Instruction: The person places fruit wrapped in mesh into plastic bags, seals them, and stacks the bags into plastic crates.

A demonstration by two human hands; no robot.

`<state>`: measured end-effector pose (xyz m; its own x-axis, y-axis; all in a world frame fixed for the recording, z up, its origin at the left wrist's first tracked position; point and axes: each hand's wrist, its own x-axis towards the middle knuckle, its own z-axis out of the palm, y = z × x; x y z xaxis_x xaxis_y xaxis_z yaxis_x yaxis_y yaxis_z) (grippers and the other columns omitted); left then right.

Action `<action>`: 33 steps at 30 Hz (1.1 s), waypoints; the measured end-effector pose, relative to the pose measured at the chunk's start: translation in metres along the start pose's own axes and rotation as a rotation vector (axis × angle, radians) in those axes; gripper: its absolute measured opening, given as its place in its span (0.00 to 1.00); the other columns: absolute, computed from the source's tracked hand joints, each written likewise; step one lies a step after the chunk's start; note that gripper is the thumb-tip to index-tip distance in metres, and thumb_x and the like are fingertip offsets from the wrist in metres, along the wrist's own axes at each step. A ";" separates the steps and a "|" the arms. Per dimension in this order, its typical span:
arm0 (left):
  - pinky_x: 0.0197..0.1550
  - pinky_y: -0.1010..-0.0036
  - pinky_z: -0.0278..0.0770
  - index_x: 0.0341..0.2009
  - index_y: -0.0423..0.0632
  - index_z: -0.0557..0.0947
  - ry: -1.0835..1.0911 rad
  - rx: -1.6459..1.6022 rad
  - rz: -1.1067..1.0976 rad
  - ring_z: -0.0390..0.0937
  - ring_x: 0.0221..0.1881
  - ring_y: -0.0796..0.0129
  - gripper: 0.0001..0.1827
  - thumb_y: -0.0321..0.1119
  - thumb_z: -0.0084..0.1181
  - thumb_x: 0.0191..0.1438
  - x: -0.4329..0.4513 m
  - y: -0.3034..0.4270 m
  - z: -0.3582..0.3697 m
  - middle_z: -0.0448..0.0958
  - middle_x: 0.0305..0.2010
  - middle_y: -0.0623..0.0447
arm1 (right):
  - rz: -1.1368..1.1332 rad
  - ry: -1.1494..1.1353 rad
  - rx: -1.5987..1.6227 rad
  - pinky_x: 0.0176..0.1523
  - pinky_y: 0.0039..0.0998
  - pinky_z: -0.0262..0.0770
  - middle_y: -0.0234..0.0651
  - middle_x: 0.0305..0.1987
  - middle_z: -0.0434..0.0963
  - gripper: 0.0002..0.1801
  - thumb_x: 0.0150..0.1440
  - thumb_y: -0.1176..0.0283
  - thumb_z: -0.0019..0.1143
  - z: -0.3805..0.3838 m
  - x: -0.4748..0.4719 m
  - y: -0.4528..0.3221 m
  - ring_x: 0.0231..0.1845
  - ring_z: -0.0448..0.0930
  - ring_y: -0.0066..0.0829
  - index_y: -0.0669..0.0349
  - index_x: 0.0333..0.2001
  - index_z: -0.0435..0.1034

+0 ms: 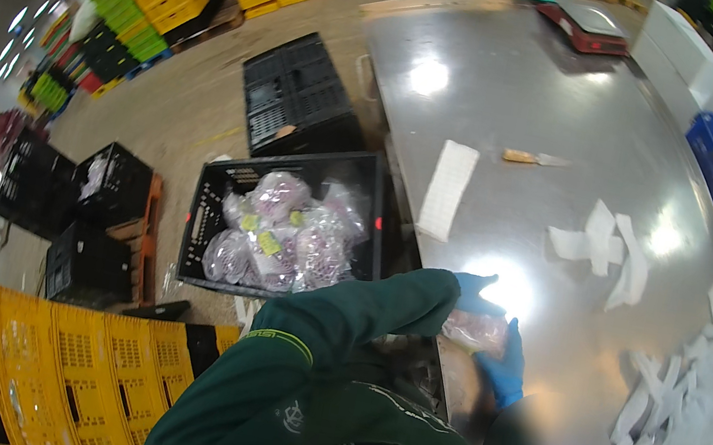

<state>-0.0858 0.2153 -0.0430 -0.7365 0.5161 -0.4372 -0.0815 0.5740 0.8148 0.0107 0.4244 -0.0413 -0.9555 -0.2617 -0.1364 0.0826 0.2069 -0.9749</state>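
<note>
Both my hands wear blue gloves and meet around a small pinkish pack in clear film [475, 330], at the near left edge of the steel table [492, 103]. My left hand [478, 294] lies along the pack's far side, its fingers stretched to the right. On the near right side, my right hand [505, 369] cups the pack with its fingers spread. The film partly hides what is inside. Left of the table, a black plastic crate [198, 209] holds several film-wrapped bundles [275, 237], some with yellow labels.
A wooden-handled knife [522, 157], a white pad [448, 189] and white strips [600, 240] lie on the table. More strips heap at right [673, 414]. A red scale [587, 27] stands at the far end. Yellow crates [80, 367] stack at lower left.
</note>
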 end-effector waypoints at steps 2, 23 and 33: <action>0.62 0.67 0.54 0.64 0.45 0.51 -0.020 -0.203 0.020 0.56 0.63 0.51 0.48 0.61 0.51 0.47 -0.042 0.020 -0.019 0.56 0.61 0.34 | 0.220 -0.016 0.159 0.55 0.33 0.66 0.45 0.56 0.65 0.46 0.39 0.78 0.61 -0.005 0.003 -0.028 0.52 0.70 0.35 0.66 0.62 0.48; 0.58 0.70 0.61 0.56 0.35 0.62 1.270 -0.530 -0.283 0.63 0.58 0.56 0.30 0.42 0.49 0.55 -0.360 -0.300 -0.068 0.64 0.58 0.38 | 0.192 -0.401 -0.115 0.29 0.20 0.68 0.29 0.29 0.73 0.12 0.54 0.76 0.50 0.329 0.123 -0.115 0.24 0.71 0.20 0.65 0.43 0.69; 0.45 0.58 0.71 0.44 0.50 0.76 0.586 0.032 -0.600 0.74 0.43 0.48 0.21 0.48 0.45 0.50 -0.457 -0.382 -0.081 0.75 0.43 0.43 | -0.322 -0.660 -1.181 0.46 0.32 0.71 0.47 0.36 0.76 0.28 0.47 0.63 0.57 0.366 0.160 0.055 0.39 0.77 0.43 0.63 0.52 0.64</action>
<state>0.2276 -0.2907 -0.1238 -0.8048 -0.2915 -0.5171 -0.5581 0.6681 0.4921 -0.0341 0.0491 -0.1812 -0.5503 -0.7729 -0.3159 -0.7149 0.6317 -0.2999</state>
